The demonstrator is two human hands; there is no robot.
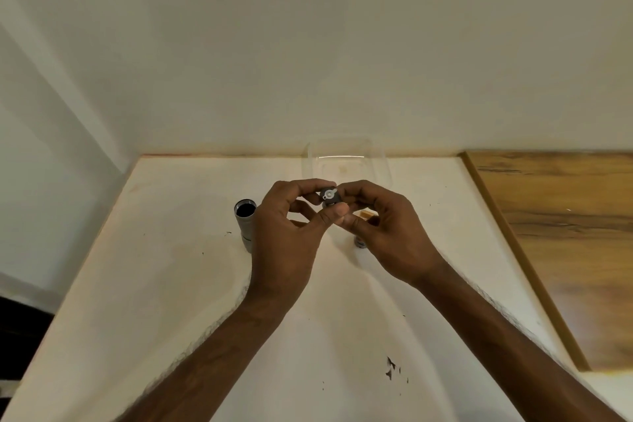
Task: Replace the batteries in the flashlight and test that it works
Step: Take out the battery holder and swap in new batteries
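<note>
Held part: a small dark grey cylindrical battery holder [329, 197] with a silver metal contact on its upper end, raised above the middle of the worktop, nearer its far edge than its near one
Left hand [287, 233]: narrow grip, thumb and curled fingers pinching the battery holder from its left and near sides
Right hand [387, 233]: narrow grip, fingertips pinching the same battery holder from its right side
Flashlight body: a silver metal flashlight tube [247, 226] stands upright on the worktop just left of the left hand, its dark open end up, partly hidden by that hand
Small parts: a round silver and dark cap [359, 242] sits on the worktop under the right hand, mostly covered; a small tan block [364, 215] shows between the right hand's fingers, and whether it touches them I cannot tell
Far edge: a clear plastic rectangular container [346, 161] stands at the far edge against the pale wall, just beyond both hands
Worktop [154, 284]: cream-white, with bare surface left of the tube out to the left edge, and between the forearms down to the near edge
Right edge: a brown wood-grain panel [555, 233] with a lighter trim runs along it
Marks: dark chipped specks [390, 368] near the near edge, between the forearms
</note>
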